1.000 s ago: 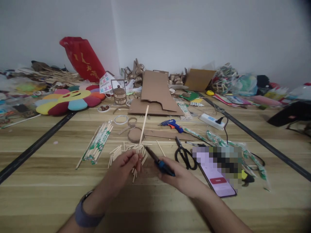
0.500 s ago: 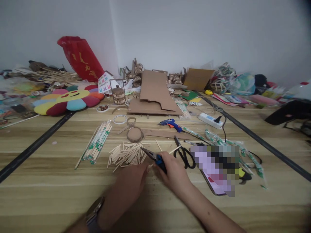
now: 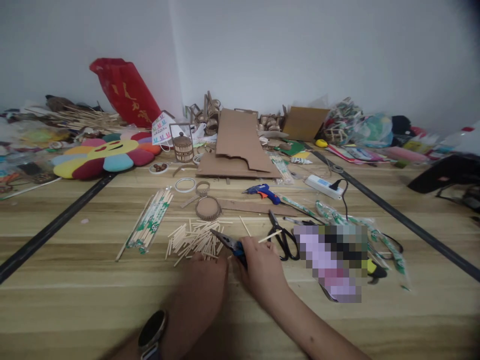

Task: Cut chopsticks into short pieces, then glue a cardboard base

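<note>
My right hand (image 3: pixel 262 265) is closed around long-nose pliers (image 3: pixel 234 246) with blue grips, their dark jaws pointing left over a pile of short wooden sticks (image 3: pixel 200 237). One pale stick (image 3: pixel 270 236) sticks out past the right hand, in front of black-handled scissors (image 3: pixel 287 242); whether the hand holds it I cannot tell. My left hand (image 3: pixel 206 277), below a wristwatch (image 3: pixel 152 327), has its fingers curled at the near edge of the pile. What those fingers pinch, if anything, is hidden.
Bagged sticks (image 3: pixel 152 220) lie left of the pile. Beyond it are a round cardboard piece (image 3: pixel 208 207), a blue glue gun (image 3: pixel 262 191) and cardboard sheets (image 3: pixel 240 135). A power strip (image 3: pixel 324 186) and a partly blurred phone (image 3: pixel 326 265) are on the right.
My left hand has moved left, away from the pliers, to the pile's near edge. The right hand and pliers have shifted slightly left.
</note>
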`<state>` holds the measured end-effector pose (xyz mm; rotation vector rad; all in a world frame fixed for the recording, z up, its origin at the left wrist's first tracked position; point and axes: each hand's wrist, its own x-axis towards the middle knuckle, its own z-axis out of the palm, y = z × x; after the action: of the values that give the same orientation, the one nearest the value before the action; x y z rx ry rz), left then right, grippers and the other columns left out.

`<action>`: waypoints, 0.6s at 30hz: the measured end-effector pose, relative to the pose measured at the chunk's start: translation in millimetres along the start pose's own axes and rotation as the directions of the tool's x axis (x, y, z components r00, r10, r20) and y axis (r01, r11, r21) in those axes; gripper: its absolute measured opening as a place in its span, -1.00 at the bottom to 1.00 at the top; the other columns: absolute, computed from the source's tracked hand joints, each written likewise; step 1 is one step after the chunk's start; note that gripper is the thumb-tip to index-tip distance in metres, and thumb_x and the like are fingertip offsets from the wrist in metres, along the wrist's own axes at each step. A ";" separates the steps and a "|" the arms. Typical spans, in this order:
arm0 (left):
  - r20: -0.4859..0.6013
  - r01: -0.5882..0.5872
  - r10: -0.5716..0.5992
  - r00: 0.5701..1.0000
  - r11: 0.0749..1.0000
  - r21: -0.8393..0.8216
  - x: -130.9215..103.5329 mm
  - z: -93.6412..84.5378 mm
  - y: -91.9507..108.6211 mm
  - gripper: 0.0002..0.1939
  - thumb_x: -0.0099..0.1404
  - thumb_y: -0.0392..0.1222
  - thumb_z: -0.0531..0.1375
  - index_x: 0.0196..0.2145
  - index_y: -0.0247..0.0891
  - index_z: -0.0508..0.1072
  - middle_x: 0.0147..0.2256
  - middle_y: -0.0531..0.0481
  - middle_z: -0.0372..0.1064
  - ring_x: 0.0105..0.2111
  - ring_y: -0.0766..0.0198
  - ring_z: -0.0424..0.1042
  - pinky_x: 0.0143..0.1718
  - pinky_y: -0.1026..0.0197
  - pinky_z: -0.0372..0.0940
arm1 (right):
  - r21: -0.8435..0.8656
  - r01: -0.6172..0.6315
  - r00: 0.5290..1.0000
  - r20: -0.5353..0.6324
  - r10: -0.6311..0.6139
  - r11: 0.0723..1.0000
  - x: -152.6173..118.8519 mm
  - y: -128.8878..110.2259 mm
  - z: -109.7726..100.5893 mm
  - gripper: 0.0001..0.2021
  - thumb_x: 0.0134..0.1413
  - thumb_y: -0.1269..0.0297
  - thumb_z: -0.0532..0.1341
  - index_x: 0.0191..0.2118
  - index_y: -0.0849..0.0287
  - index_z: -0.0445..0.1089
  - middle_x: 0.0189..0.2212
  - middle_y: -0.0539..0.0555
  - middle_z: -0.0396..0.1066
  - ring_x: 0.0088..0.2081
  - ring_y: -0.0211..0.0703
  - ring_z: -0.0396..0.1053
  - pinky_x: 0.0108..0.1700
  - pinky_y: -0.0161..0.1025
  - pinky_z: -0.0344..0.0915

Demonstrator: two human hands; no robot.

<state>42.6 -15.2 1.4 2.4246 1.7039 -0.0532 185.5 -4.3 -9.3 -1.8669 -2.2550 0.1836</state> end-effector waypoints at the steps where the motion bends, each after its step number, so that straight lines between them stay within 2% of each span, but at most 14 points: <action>1: -0.015 0.007 -0.007 1.000 1.000 -0.014 0.7 0.1 -0.7 -0.63 0.30 -0.46 -0.04 -0.08 -0.33 0.48 -0.26 -0.29 0.55 -0.21 -0.02 0.50 -0.10 -0.02 0.25 | 0.006 0.003 1.000 -0.008 -0.003 1.000 0.5 1.3 0.4 -0.89 0.11 0.40 0.18 -0.20 0.18 0.33 -0.24 0.20 0.48 -0.19 0.12 0.42 -0.11 -0.05 0.08; 3: -0.021 -0.003 0.001 1.000 0.995 -0.098 2.1 -1.4 -6.8 -0.66 0.33 -0.41 -0.04 -0.11 -0.31 0.48 -0.23 -0.26 0.54 -0.19 0.01 0.49 -0.12 0.04 0.25 | 0.094 0.033 0.999 0.002 -0.033 0.995 2.4 7.9 -0.6 -0.89 0.09 0.41 0.18 -0.22 0.19 0.32 -0.27 0.18 0.47 -0.22 0.10 0.41 -0.14 -0.07 0.12; 5: 0.014 -0.069 0.076 0.997 0.958 -0.278 3.6 -4.1 -18.6 -0.70 0.39 -0.30 -0.06 -0.22 -0.27 0.48 -0.30 -0.17 0.53 -0.26 0.08 0.47 -0.23 0.14 0.24 | 0.305 0.088 0.994 0.037 -0.104 0.948 5.1 18.6 -4.0 -0.93 0.11 0.39 0.15 -0.24 0.17 0.28 -0.35 0.10 0.43 -0.29 -0.01 0.39 -0.23 -0.18 0.16; 6: 0.030 -0.138 0.164 0.986 0.905 -0.403 4.5 -5.4 -25.4 -0.68 0.42 -0.21 -0.06 -0.28 -0.26 0.47 -0.35 -0.11 0.51 -0.31 0.12 0.45 -0.27 0.18 0.23 | 0.432 0.115 0.988 0.048 -0.150 0.895 6.3 24.3 -6.3 -0.96 0.13 0.36 0.14 -0.27 0.15 0.27 -0.39 0.05 0.40 -0.33 -0.07 0.36 -0.28 -0.24 0.16; 8: -0.006 -0.228 0.289 0.957 0.742 -0.631 7.1 -6.3 -37.2 -0.66 0.43 -0.08 -0.06 -0.33 -0.23 0.44 -0.39 -0.02 0.46 -0.35 0.20 0.40 -0.30 0.24 0.21 | 0.627 0.145 0.976 0.035 -0.215 0.765 8.1 33.6 -11.3 -0.93 0.17 0.27 0.12 -0.31 0.13 0.23 -0.42 0.00 0.34 -0.37 -0.15 0.31 -0.33 -0.30 0.18; 9: -0.005 -0.206 0.295 0.955 0.655 -0.727 8.8 -5.6 -41.1 -0.63 0.42 -0.01 -0.07 -0.36 -0.23 0.42 -0.46 0.02 0.40 -0.42 0.24 0.36 -0.35 0.26 0.20 | 0.685 0.152 0.974 0.017 -0.225 0.713 8.4 36.4 -13.3 -0.91 0.18 0.24 0.11 -0.31 0.13 0.22 -0.42 -0.01 0.32 -0.38 -0.17 0.29 -0.34 -0.31 0.19; 11: 0.011 -0.103 0.231 0.973 0.478 -0.873 12.8 -1.4 -43.5 -0.58 0.40 0.10 -0.07 -0.40 -0.22 0.36 -0.55 0.09 0.31 -0.51 0.29 0.29 -0.42 0.28 0.19 | 0.721 0.168 0.976 -0.024 -0.218 0.673 7.9 38.0 -15.6 -0.89 0.19 0.22 0.10 -0.30 0.13 0.22 -0.42 -0.01 0.31 -0.38 -0.19 0.28 -0.33 -0.31 0.21; 14: 0.099 0.063 0.128 0.987 0.255 -0.965 17.8 9.2 -37.6 -0.56 0.30 0.23 0.02 -0.39 -0.23 0.33 -0.55 0.08 0.36 -0.52 0.28 0.33 -0.44 0.27 0.21 | 0.670 0.208 0.971 -0.054 -0.233 0.712 5.1 33.7 -13.1 -0.95 0.18 0.30 0.09 -0.25 0.13 0.25 -0.39 0.02 0.35 -0.36 -0.16 0.31 -0.30 -0.29 0.23; 16: 0.138 0.114 0.125 0.982 0.183 -0.976 19.1 15.8 -32.6 -0.54 0.23 0.27 0.08 -0.39 -0.23 0.33 -0.48 0.04 0.41 -0.46 0.24 0.38 -0.40 0.26 0.22 | 0.633 0.229 0.963 -0.039 -0.265 0.739 2.7 29.6 -8.8 -0.87 0.14 0.38 0.10 -0.17 0.14 0.28 -0.31 0.07 0.42 -0.28 -0.11 0.37 -0.23 -0.25 0.26; 18: 0.141 0.115 0.124 0.982 0.195 -0.974 19.0 20.1 -29.7 -0.53 0.22 0.28 0.10 -0.41 -0.23 0.36 -0.43 0.02 0.43 -0.41 0.22 0.40 -0.37 0.26 0.22 | 0.619 0.227 0.961 -0.018 -0.276 0.752 0.6 26.4 -4.6 -0.73 0.07 0.47 0.11 -0.07 0.15 0.30 -0.21 0.13 0.47 -0.18 -0.04 0.41 -0.15 -0.19 0.29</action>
<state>22.8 8.9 -24.5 1.2973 1.0043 0.6232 211.7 1.2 -10.8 -1.2124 -2.0982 0.8477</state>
